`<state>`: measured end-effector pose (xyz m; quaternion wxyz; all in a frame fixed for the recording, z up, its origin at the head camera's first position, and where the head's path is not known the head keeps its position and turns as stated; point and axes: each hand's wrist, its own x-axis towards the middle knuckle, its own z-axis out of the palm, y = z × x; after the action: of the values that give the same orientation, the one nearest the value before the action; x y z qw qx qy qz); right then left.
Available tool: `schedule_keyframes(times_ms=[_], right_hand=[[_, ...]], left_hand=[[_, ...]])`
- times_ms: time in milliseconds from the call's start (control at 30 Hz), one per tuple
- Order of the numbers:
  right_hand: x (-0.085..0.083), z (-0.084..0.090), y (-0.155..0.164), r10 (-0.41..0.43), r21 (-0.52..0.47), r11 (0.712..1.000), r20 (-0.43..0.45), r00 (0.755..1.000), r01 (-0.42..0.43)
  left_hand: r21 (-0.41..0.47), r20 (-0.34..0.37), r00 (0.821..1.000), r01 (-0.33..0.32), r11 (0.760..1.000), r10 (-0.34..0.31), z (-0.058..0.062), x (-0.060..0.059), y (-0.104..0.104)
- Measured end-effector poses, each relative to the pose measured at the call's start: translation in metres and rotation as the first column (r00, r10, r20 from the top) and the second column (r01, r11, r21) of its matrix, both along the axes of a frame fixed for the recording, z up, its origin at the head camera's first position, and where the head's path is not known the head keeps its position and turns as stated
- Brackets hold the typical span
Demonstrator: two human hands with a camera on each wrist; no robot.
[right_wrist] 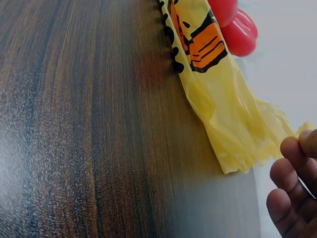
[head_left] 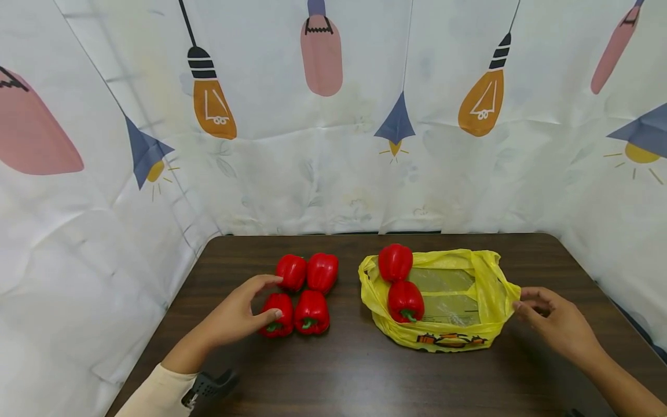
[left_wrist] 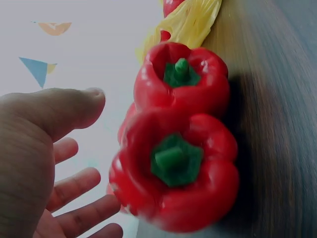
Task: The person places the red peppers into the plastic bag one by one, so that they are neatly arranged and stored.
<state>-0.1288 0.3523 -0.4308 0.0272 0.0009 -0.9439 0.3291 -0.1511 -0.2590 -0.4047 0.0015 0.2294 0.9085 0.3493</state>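
Several red bell peppers stand in a close cluster left of centre. My left hand [head_left: 237, 315] reaches over their left side with thumb and fingers spread, nearest the front-left bell pepper [head_left: 276, 307]. In the left wrist view, the hand [left_wrist: 54, 153] is beside a bell pepper [left_wrist: 213, 198] with a green stem, and its fingertips overlap that pepper's edge. To the right lies a yellow plastic bag [head_left: 492, 289], its mouth spread wide. Two more bell peppers sit at its left end, one behind [head_left: 395, 262] and one in front [head_left: 405, 298]. My right hand [head_left: 560, 327] pinches the bag's right edge between thumb and fingers.
Everything rests on a dark wood-grain table [head_left: 344, 376]. A white cloth [head_left: 312, 179] printed with lamps and bulbs hangs behind the table and along its sides. On my left wrist is a dark strap [head_left: 208, 387].
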Motion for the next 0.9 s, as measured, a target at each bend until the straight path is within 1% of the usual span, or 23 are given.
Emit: schedule_keyframes(times_ms=[300,467,700,900], right_hand=[[0.002,-0.002,0.001,0.005,-0.002,1.0,-0.025,1.0,-0.005],[0.002,-0.002,0.001,0.006,-0.001,1.0,-0.012,1.0,-0.006],[0.002,-0.002,0.0,0.003,-0.006,1.0,-0.01,1.0,-0.003],[0.002,-0.002,-0.001,0.007,0.006,1.0,-0.013,1.0,-0.007]], left_hand=[[0.004,0.019,0.999,0.03,1.0,-0.03,-0.012,0.002,-0.014],[0.001,0.031,0.999,0.044,0.999,-0.044,-0.015,0.004,-0.019],[0.001,0.086,0.996,0.031,1.0,-0.03,-0.02,0.003,-0.024],[-0.022,0.11,0.994,0.026,0.999,-0.024,-0.022,0.002,-0.027]])
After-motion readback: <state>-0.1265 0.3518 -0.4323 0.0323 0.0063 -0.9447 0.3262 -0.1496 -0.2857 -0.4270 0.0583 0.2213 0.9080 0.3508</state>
